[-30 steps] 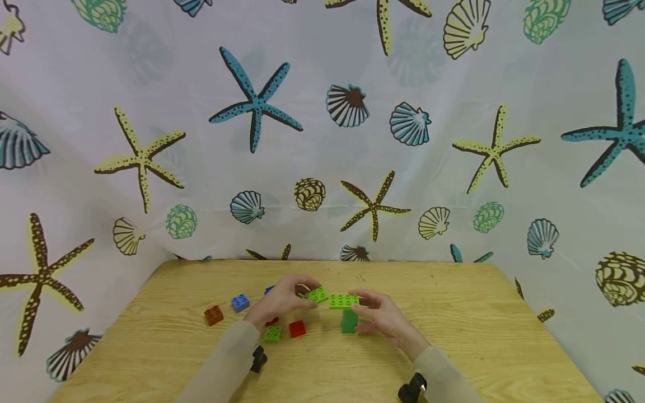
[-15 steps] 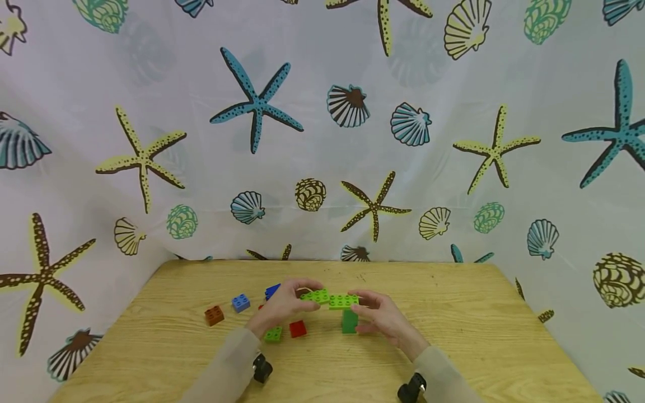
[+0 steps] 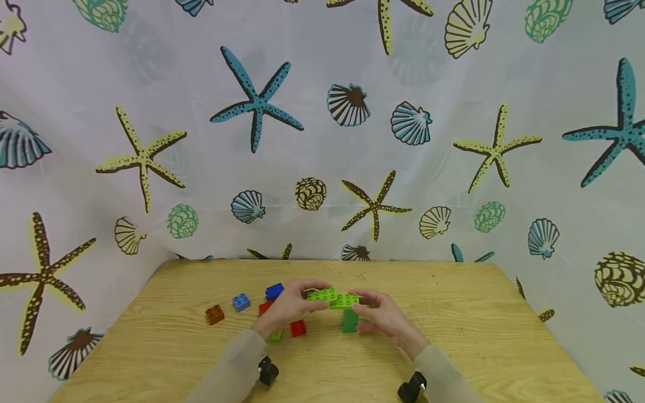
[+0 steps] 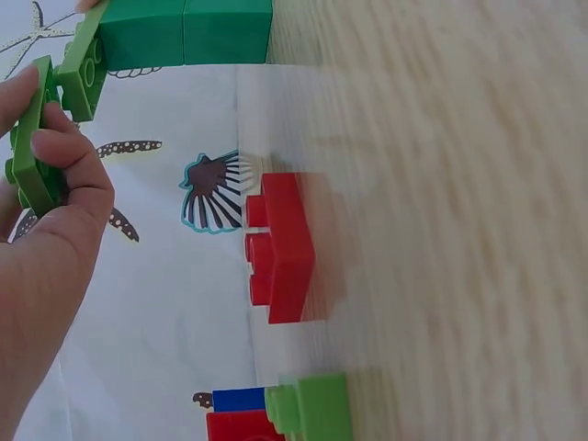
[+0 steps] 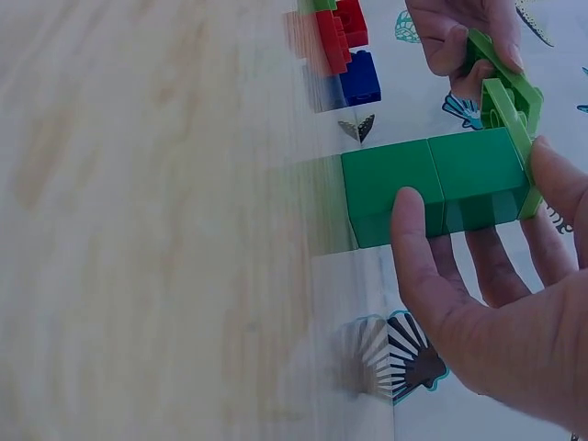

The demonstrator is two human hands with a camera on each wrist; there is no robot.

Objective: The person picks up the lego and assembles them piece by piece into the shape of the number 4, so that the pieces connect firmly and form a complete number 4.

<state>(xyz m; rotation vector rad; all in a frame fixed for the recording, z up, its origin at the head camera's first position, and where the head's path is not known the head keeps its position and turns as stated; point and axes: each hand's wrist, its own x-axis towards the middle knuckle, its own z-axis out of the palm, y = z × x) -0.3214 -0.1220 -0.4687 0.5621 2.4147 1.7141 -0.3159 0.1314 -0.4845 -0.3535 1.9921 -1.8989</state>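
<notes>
Lime brick [image 3: 321, 295], flat, studded and apparently plastic, is pinched in the fingers of the left hand [image 3: 291, 305]. Its right end overlaps a second lime brick [image 3: 346, 301] atop two smooth, square-edged green blocks [image 5: 464, 170] stacked on the wood-grained desk [image 3: 478, 319]. The right hand [image 3: 385, 319] curls its fingers round the green blocks; stud engagement cannot be determined.

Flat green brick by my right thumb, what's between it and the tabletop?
Two dark green bricks, stacked one on the other, stand between the flat green brick and the tabletop. The right wrist view shows this.
</notes>
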